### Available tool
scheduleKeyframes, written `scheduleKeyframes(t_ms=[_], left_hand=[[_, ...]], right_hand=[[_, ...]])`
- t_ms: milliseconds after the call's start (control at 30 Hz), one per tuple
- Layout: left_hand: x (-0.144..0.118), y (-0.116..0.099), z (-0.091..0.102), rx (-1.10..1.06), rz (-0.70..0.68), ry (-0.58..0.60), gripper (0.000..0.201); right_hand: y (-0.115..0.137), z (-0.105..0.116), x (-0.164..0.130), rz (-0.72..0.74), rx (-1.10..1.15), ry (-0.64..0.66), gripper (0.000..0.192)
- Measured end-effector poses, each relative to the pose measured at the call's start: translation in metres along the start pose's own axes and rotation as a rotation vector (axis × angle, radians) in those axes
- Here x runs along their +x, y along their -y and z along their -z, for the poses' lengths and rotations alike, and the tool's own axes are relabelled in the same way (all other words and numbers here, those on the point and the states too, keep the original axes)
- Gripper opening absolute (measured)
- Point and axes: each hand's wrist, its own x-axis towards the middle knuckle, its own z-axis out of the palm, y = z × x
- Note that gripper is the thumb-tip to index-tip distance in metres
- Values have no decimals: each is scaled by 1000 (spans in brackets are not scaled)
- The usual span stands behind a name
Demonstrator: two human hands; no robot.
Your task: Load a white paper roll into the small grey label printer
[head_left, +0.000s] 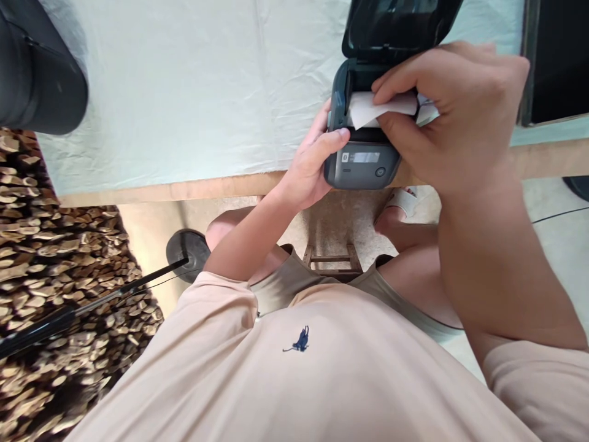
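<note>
A small dark grey label printer [363,162] stands at the near edge of the table, its black lid [396,24] flipped up and open. My left hand [313,162] grips the printer's left side, thumb resting on its front corner. My right hand [442,110] reaches over the open bay and pinches a white paper roll [368,109], whose loose end curls out to the left. A small display and a round button show on the printer's front panel.
The table carries a pale cloth [184,92] and has a wooden front edge [175,189]. A black round object [37,73] sits at the far left. A dark panel [559,61] stands at the right. Below are a wooden stool [334,258], a black stand base [188,252] and a patterned rug [59,276].
</note>
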Motion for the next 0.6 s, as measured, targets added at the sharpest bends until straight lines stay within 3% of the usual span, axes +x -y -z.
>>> scheduleKeyframes(t_ms=[133, 400, 600], left_hand=[[0, -1, 3, -52, 68, -52, 35], [-2, -3, 3, -11, -62, 94, 27], [-3, -5, 4, 165, -5, 98, 49]], right_hand=[[5, -1, -4, 49, 14, -63, 17], [18, -6, -17, 130, 44, -104, 10], [25, -8, -39, 73, 143, -146, 20]])
